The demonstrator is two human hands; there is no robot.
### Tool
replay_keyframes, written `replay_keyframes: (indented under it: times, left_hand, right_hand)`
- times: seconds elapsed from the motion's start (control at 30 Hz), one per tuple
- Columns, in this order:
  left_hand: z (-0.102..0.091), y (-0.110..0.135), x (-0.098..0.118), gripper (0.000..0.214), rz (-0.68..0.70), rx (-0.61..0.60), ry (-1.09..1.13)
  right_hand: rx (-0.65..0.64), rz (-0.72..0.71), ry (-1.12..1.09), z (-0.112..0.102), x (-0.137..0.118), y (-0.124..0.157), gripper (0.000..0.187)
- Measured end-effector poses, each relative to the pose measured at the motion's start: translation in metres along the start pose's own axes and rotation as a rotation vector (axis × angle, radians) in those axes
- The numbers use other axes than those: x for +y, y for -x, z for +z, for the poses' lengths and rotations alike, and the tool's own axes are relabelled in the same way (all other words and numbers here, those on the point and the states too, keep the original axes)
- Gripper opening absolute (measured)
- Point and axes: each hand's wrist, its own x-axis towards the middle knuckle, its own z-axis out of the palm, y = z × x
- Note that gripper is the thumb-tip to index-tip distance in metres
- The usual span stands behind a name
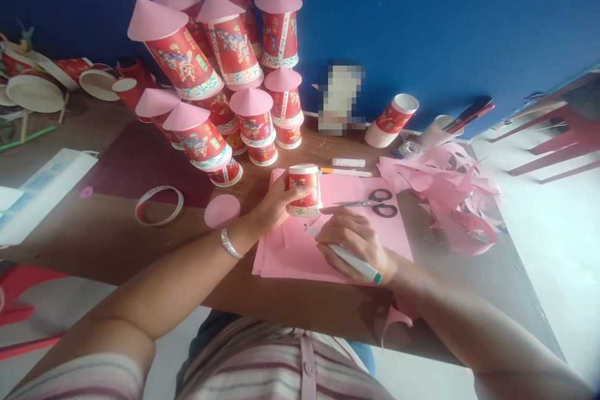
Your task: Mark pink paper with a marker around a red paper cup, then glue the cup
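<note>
My left hand (pixel 276 203) is wrapped round a red printed paper cup (pixel 304 189) standing upside down on a stack of pink paper sheets (pixel 337 237). My right hand (pixel 354 244) grips a white pen (pixel 349 256) with a green end, its tip on the pink paper beside the cup's rim. A silver bracelet (pixel 231 244) is on my left wrist. Black-handled scissors (pixel 375 202) lie on the paper just beyond my right hand.
Several red cups with pink cone tops (pixel 225 69) are stacked at the back against a blue wall. A pink paper disc (pixel 222 210), a cut cup ring (pixel 158 205), a glue stick (pixel 348 162) and pink scraps (pixel 450 194) lie on the brown table (pixel 117 231).
</note>
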Motion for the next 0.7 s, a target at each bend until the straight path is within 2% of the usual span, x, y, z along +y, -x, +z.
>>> replay_keyframes:
  times: [0.2,0.37,0.57,0.7]
  left_hand:
    - [0.001,-0.002,0.003,0.038,-0.01,0.016,0.005]
    - [0.0,-0.003,0.005,0.042,-0.018,0.053,-0.009]
    - [-0.003,-0.004,0.004,0.047,-0.032,0.058,0.001]
    - [-0.005,-0.003,0.007,0.043,-0.038,0.042,0.019]
  right_hand:
    - [0.061,-0.021,0.127,-0.006,0.007,0.004,0.029]
    - [0.094,0.091,0.237,-0.007,0.02,0.009,0.024]
    - [0.172,0.095,0.338,0.0,0.04,0.013,0.024]
    - [0.133,0.157,0.377,0.0,0.053,0.017,0.025]
